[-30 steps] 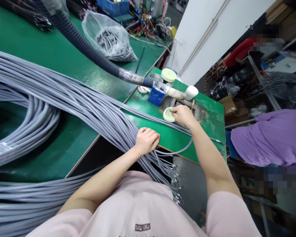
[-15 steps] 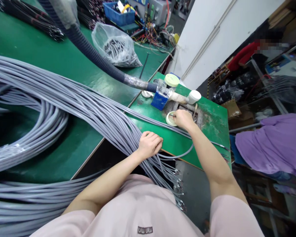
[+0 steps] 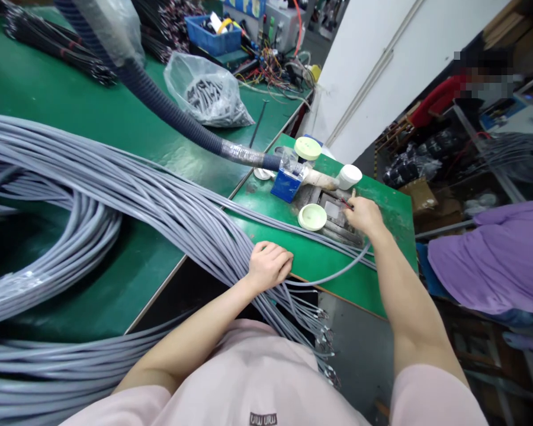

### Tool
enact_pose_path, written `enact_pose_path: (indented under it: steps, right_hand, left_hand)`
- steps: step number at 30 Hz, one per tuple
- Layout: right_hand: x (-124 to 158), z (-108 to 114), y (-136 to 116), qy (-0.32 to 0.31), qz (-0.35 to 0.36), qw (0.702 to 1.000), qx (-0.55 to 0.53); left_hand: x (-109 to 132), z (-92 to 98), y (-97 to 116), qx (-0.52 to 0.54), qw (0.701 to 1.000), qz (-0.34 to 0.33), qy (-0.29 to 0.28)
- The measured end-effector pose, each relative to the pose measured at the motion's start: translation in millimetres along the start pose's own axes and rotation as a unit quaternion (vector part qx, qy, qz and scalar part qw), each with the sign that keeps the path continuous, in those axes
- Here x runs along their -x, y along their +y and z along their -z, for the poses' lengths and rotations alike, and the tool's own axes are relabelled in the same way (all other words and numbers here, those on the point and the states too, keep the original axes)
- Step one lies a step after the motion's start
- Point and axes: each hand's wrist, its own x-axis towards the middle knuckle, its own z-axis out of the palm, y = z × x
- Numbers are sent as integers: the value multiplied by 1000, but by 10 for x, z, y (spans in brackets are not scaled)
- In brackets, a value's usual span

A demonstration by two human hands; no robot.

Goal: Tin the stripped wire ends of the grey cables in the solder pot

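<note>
My left hand (image 3: 270, 265) lies at the green bench's front edge with its fingers curled over a thick bundle of grey cables (image 3: 195, 216). From beneath it a single grey cable (image 3: 333, 278) loops right and up to my right hand (image 3: 365, 214). That hand is closed on the cable's end, where thin dark and red wires (image 3: 347, 204) poke out to the left. They are over the right side of a soiled metal solder pot (image 3: 333, 211) with a square silvery surface. Left of the pot stands an uncovered pale-yellow tub (image 3: 312, 217).
A ribbed hose (image 3: 190, 127) ends in a nozzle beside a blue box (image 3: 286, 183). White (image 3: 350, 176) and yellow-lidded (image 3: 308, 148) jars stand behind. A bag of grey pieces (image 3: 208, 94) is on the far bench. Another person in purple (image 3: 493, 260) is at right.
My right hand has moved right, from the pale-yellow tub to the solder pot, bringing the cable's wire end with it. My left hand has stayed on the bundle.
</note>
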Motion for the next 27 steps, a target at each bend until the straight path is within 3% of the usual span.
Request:
enact_pose_path:
  steps: [9,16,27]
  right_hand:
    - [-195,-234,27,3,-17,1000,-14]
    - [-209,-306,-42,-17,13,1000,4]
    - [-255,-380,-95,-37,16,999,24]
  left_hand:
    - [-13,-9,-18,-29,998,-36,31]
    - [-6,-18,-25,-13,999,-18,26]
    - [-11,-21,-27,-40,997,-50,44]
